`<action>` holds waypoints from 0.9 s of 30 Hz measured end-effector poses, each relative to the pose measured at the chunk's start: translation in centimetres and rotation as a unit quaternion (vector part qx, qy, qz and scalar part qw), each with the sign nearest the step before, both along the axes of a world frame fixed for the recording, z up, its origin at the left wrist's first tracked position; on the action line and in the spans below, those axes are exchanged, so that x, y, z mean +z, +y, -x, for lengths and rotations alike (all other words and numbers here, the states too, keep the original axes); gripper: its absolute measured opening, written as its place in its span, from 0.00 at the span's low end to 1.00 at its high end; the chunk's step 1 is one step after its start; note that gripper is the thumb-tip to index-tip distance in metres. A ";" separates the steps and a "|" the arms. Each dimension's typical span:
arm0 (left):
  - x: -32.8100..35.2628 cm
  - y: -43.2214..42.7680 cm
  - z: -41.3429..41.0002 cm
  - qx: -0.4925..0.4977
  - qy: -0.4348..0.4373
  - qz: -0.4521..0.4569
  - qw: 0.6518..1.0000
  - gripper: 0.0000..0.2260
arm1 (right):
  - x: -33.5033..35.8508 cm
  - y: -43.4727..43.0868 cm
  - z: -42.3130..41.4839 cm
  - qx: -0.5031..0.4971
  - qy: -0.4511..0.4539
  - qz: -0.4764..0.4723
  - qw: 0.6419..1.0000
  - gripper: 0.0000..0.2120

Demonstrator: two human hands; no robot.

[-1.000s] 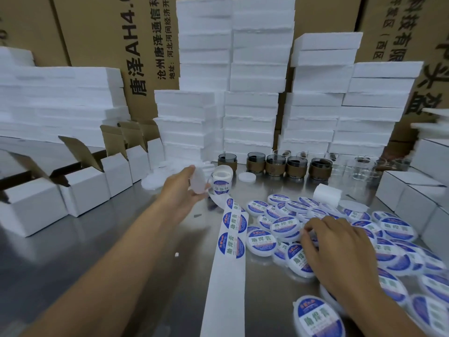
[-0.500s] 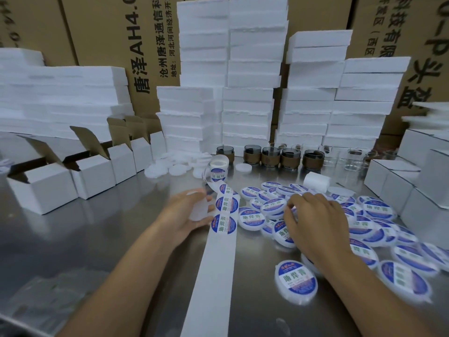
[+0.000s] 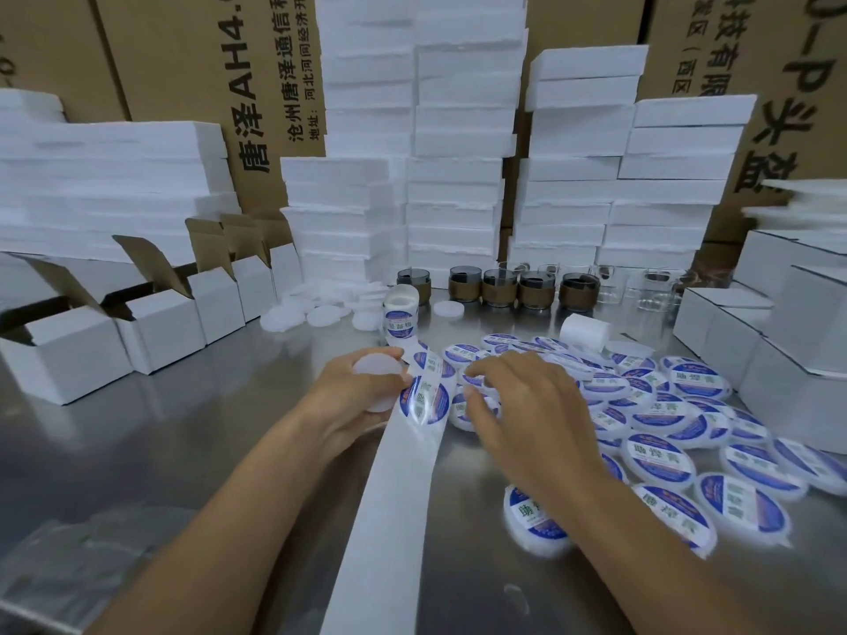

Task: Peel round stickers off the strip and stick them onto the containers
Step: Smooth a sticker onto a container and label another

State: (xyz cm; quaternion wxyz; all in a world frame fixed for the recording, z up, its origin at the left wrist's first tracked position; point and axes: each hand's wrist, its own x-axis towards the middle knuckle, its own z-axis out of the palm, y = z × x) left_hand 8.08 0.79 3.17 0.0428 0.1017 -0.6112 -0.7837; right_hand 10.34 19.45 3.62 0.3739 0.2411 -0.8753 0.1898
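Where the steel table (image 3: 192,451) meets the lower edge of the head view, a white backing strip (image 3: 380,543) runs up the middle to a small upright roll (image 3: 401,313) near the far side. The nearest sticker (image 3: 424,400) on the strip is round, blue and white, and lies flat just ahead of the bare backing. The left hand (image 3: 355,398) sits just left of that sticker, its fingers and thumb curled round a blank container (image 3: 379,382), a plain white disc held on edge beside the strip. The right hand (image 3: 527,405) is palm down to the right of the strip with its fingers bent, and its fingertips (image 3: 474,369) are close to the sticker's right edge. Blur prevents telling whether they touch or pinch anything. Labelled containers (image 3: 660,460) lie spread in a loose heap across the right side of the table, partly under the right forearm. Plain white discs (image 3: 321,311) are grouped left of the roll. A row of brown-banded glass jars (image 3: 499,290) stands at the far edge. Open white cartons (image 3: 68,355) line the left side. Stacks of white foam blocks (image 3: 453,176) rise at the back against brown cardboard boxes (image 3: 183,61).
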 end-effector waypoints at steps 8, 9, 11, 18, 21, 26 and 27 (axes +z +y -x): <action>0.2 0.3 -0.5 -0.070 0.012 -0.115 0.991 0.13 | -0.2 -1.9 -0.6 -0.009 -0.012 0.002 1.000 0.15; 0.2 0.5 -0.6 -0.082 0.012 -0.115 0.990 0.14 | -0.3 -1.9 -0.5 -0.011 -0.020 -0.003 1.000 0.15; 0.1 0.7 -0.5 -0.099 0.009 -0.116 0.988 0.17 | -0.6 -1.9 -0.2 -0.012 -0.049 -0.013 0.999 0.16; -0.3 0.8 -0.1 -0.112 0.000 -0.095 0.989 0.14 | -1.4 -1.9 0.0 0.013 -0.104 0.055 0.993 0.15; -0.2 1.0 -0.2 -0.113 0.005 -0.091 0.989 0.12 | -1.4 -1.8 0.0 -0.001 -0.080 0.057 0.995 0.13; -0.1 1.3 -0.2 -0.102 -0.012 -0.085 0.991 0.14 | -1.4 -1.7 0.0 -0.002 -0.059 0.054 0.997 0.09; -0.1 1.3 -0.2 -0.096 -0.020 -0.084 0.992 0.12 | -1.4 -1.7 0.0 0.001 -0.056 0.051 0.997 0.09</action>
